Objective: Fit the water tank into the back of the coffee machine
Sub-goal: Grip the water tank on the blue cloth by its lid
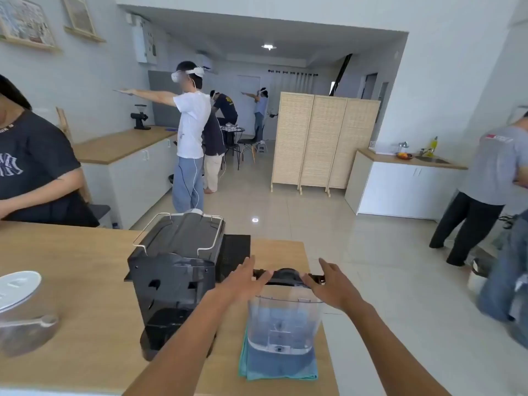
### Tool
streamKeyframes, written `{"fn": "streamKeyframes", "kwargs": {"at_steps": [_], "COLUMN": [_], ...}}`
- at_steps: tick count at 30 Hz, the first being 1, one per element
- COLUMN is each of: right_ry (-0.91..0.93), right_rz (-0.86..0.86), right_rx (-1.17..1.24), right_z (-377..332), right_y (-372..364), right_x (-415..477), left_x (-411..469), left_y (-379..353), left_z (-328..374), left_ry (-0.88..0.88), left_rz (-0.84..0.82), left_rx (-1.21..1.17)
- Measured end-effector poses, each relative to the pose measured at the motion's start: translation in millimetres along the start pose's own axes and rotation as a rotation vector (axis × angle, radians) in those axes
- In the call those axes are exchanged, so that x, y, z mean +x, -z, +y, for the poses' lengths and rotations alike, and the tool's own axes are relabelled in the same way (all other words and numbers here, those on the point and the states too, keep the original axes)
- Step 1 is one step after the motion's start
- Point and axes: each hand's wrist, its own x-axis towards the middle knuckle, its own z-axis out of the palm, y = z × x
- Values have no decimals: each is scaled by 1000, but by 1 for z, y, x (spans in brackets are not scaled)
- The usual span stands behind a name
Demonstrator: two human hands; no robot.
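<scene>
Both hands spread open over water tank (pixel 285 324) on teal cloth (pixel 278 367), coffee machine (pixel 174 278) just left

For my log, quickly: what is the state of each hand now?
Left hand: open, fingers on black lid of clear plastic water tank.
Right hand: open, holding nothing.

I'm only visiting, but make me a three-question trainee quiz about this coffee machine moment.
1. True or false: the water tank is already fitted in the coffee machine.
2. What does the tank stand on? A) bare wood B) a folded blue-green cloth C) the floor
3. Where are the left hand and right hand?

Key:
1. False: it stands on the table, to the machine's right.
2. B
3. Both are open, fingers spread, at the tank's dark lid, one on each side; no closed grip shows yet.
</scene>
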Motion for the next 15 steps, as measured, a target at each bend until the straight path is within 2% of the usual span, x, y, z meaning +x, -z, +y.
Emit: {"fn": "streamKeyframes", "kwargs": {"at_steps": [10, 12, 15], "right_ry": [-106, -94, -71], "right_rz": [12, 2, 2], "right_rx": [244, 314, 387], "right_z": [9, 10, 8], "right_y": [-8, -10, -11], "right_x": [-8, -9, -11], "left_x": [9, 9, 6], "left_y": [-15, -17, -18], "left_z": [5, 6, 4], "left_ry": [181, 195, 124], "left_rz": [145, 155, 171], "left_rx": [-369, -402, -468]}}
